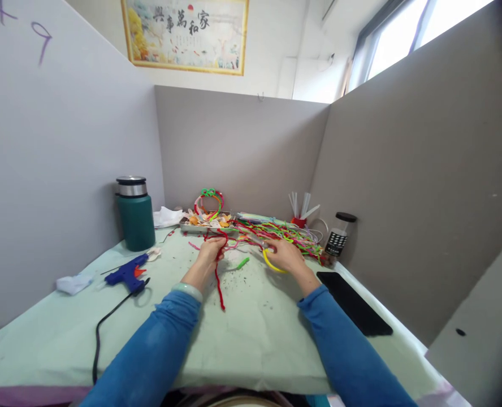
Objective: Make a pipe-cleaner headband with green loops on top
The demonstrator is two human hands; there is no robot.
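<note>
My left hand is closed on a red pipe cleaner, whose lower end hangs toward me while the rest bends above the fingers. In my right hand is a pair of scissors with a yellow handle; the blades point left, toward the pipe cleaner but apart from it. Between the hands, a short green piece lies on the table among dark scraps. Behind my right hand spreads a pile of red, green and pink pipe cleaners.
A metal tray of small pieces stands at the back, a looped green and red ring above it. Left are a green thermos and a corded blue glue gun. Right are a clear jar and a black slab.
</note>
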